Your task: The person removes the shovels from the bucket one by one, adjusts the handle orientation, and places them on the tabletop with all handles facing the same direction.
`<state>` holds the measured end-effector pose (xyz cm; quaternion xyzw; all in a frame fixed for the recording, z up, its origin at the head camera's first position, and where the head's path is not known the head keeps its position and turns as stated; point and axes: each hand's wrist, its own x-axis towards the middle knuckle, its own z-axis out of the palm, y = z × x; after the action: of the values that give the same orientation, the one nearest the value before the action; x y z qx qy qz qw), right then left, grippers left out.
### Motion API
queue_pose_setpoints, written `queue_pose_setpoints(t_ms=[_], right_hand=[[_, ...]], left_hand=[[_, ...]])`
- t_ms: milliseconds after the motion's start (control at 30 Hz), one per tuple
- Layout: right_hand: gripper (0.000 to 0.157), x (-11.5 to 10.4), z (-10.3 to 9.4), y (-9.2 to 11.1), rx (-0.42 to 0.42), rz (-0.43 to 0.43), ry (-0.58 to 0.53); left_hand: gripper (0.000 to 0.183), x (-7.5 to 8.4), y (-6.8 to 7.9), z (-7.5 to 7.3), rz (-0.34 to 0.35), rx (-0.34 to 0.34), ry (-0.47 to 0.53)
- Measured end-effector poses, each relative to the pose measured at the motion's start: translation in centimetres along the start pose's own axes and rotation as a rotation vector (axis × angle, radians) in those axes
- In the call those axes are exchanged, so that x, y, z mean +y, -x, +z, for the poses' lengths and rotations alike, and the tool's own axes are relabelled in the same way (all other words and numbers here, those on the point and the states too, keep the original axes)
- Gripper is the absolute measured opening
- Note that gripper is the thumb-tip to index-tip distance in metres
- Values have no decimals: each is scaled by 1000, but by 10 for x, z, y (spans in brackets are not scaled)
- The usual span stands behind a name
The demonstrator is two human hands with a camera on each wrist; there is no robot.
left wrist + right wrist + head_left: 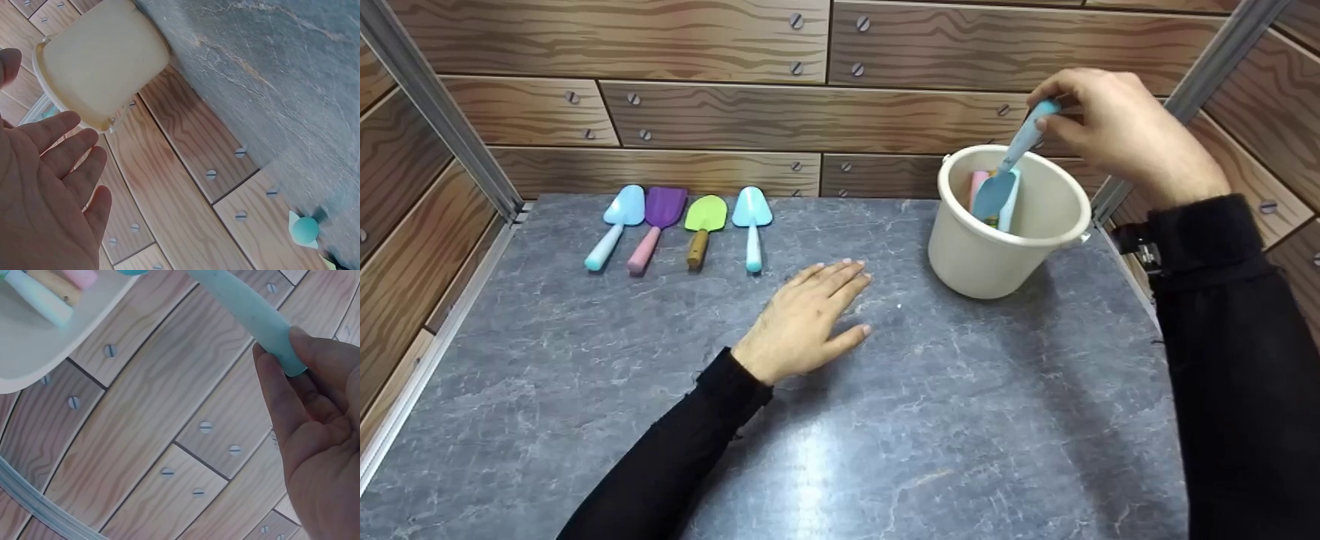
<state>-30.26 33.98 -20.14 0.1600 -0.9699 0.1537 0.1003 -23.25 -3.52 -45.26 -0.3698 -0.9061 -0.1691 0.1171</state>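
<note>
My right hand [1117, 124] pinches the end of a light blue toy shovel's handle [247, 318] between thumb and fingers. The blue shovel [996, 193] hangs blade down inside the mouth of a cream bucket [986, 262]. Other handles, pink, wooden and light blue [42, 301], lean in the bucket. Over the middle of the table, my left hand [806, 319] is held palm down with fingers straight and holds nothing. In the left wrist view its fingers [79, 174] extend near the bucket's image, though the head view shows the two apart.
Several toy shovels lie in a row at the back left: a blue one [625, 206], a purple one with pink handle [664, 206], a green one with brown handle [706, 214] and another blue one [752, 208]. Wood-patterned panels [712, 116] and metal posts [442, 105] border the grey table [585, 397].
</note>
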Motion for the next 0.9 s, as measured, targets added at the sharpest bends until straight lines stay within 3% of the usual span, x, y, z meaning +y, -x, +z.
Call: queue_pose_setpoints(t_ms=[433, 700, 900], right_hand=[[33, -20, -10, 6, 189, -61, 7], [30, -28, -6, 9, 324, -112, -11], [28, -34, -1, 9, 370, -151, -42]], left_hand=[[75, -1, 1, -1, 3, 1, -8], [74, -2, 1, 0, 3, 3, -5], [74, -2, 1, -1, -2, 6, 1]])
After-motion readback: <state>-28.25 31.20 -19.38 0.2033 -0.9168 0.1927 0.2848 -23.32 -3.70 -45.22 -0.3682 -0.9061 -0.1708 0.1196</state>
